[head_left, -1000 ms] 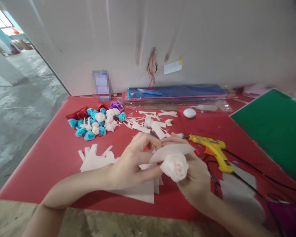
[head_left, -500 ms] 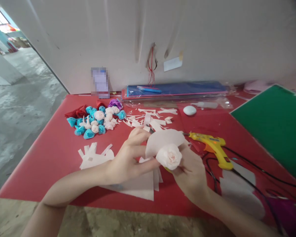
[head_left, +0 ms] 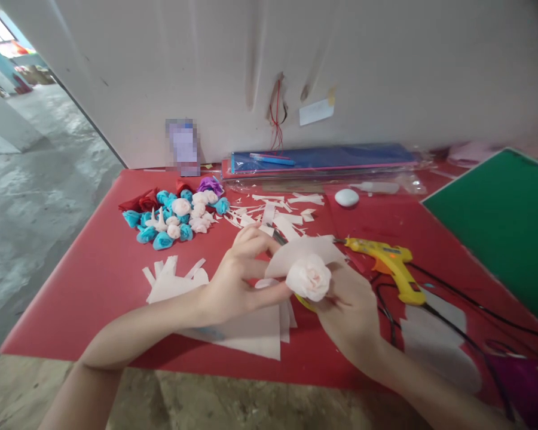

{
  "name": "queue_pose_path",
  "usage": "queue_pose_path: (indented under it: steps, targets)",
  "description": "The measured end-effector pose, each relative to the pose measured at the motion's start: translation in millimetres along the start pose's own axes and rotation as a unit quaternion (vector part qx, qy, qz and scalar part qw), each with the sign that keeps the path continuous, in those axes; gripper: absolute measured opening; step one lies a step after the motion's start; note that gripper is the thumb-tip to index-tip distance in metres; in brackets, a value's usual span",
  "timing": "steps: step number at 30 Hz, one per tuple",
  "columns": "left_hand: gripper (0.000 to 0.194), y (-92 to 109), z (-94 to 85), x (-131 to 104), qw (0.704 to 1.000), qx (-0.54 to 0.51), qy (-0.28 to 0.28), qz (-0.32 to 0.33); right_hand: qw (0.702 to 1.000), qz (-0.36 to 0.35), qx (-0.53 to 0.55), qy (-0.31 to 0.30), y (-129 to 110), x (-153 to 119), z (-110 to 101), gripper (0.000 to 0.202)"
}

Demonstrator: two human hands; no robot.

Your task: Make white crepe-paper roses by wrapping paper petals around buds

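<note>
A pale pink paper rose [head_left: 310, 278] is held up between my two hands, with a wide loose petal strip [head_left: 291, 254] fanning out behind it. My right hand [head_left: 352, 304] is closed around the rose's underside; its fingertips are mostly hidden. My left hand [head_left: 244, 272] pinches the strip and the rose's left edge between thumb and fingers. Dark scissor blades [head_left: 275, 234] show just above my left fingers, and a bit of yellow handle [head_left: 305, 303] peeks out under the rose. Below my left hand lie white paper sheets [head_left: 260, 337].
Finished blue, white, red and purple flowers [head_left: 174, 218] cluster at the left. Paper scraps [head_left: 280, 215] are scattered behind my hands. A yellow glue gun [head_left: 392, 263] with black cables [head_left: 470, 298] lies to the right, near a green board [head_left: 502, 227] and a white egg-shaped object [head_left: 347, 197].
The petal strip now curls closer round the back of the rose and shows less of its width. The rose has turned slightly in my hands.
</note>
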State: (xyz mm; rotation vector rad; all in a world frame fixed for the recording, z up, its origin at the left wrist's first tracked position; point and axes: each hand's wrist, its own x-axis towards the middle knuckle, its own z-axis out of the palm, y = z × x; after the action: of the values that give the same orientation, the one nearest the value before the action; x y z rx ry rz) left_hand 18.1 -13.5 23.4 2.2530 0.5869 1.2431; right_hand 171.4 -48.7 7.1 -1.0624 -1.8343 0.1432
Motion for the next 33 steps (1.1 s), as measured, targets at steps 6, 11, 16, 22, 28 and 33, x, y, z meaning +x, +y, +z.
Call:
queue_pose_path:
  steps: [6, 11, 16, 22, 28, 33]
  targets:
    - [0.022, 1, 1.8, -3, 0.998, -0.036, -0.012, -0.054, 0.998, -0.022, 0.036, 0.037, -3, 4, 0, 0.029]
    - [0.029, 3, 4.5, -4, 0.995, -0.061, 0.002, -0.082, 0.999, -0.033, 0.029, 0.029, -3, 2, 0, 0.022]
    - [0.029, 2, 5.8, -4, 0.995, -0.083, 0.020, -0.060, 0.999, -0.039, 0.026, 0.021, -2, -1, 0, 0.018]
    - [0.029, -3, 8.5, -7, 0.993, -0.104, 0.038, -0.047, 0.998, -0.037, 0.037, 0.025, -3, -1, -1, 0.020]
    - [0.028, -2, 10.7, -9, 0.982, -0.161, 0.060, -0.081, 0.998, -0.009, 0.037, 0.045, -2, -4, 1, 0.021]
    - [0.026, 0, 5.3, -7, 0.959, -0.226, 0.070, -0.154, 0.995, 0.009, 0.051, 0.083, 0, -7, 6, 0.015]
